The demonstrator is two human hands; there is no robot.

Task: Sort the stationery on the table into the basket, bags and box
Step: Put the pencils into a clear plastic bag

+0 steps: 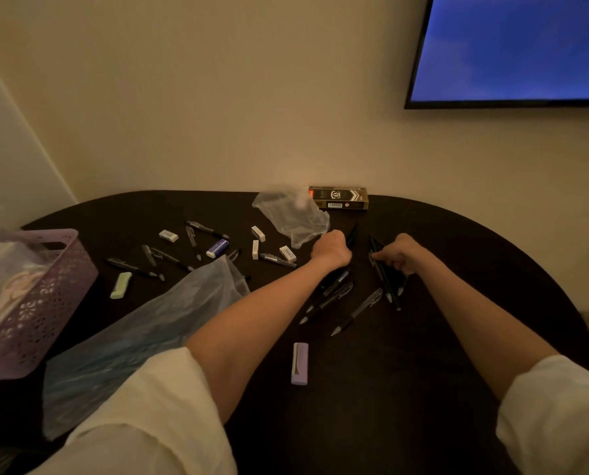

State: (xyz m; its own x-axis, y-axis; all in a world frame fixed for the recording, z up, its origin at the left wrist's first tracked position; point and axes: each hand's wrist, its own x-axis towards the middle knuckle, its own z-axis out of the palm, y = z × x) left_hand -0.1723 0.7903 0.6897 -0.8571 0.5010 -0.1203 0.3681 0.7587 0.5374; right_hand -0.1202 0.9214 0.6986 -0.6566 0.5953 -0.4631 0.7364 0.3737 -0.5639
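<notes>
Both hands are gripping bunches of black pens: the left hand [332, 249] one bundle [337, 282], the right hand [401, 255] another [387, 286]. Four white erasers [258, 233] and two plastic bags [294, 214] are lying nearby, with the pen box [339, 197] sitting by the wall and the purple basket [42, 303] standing at far left.

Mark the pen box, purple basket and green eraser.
pen box [338, 197], head view, on its printed front face.
purple basket [51, 286], head view, on its perforated side wall.
green eraser [121, 285], head view, on the middle of its top face.
</notes>
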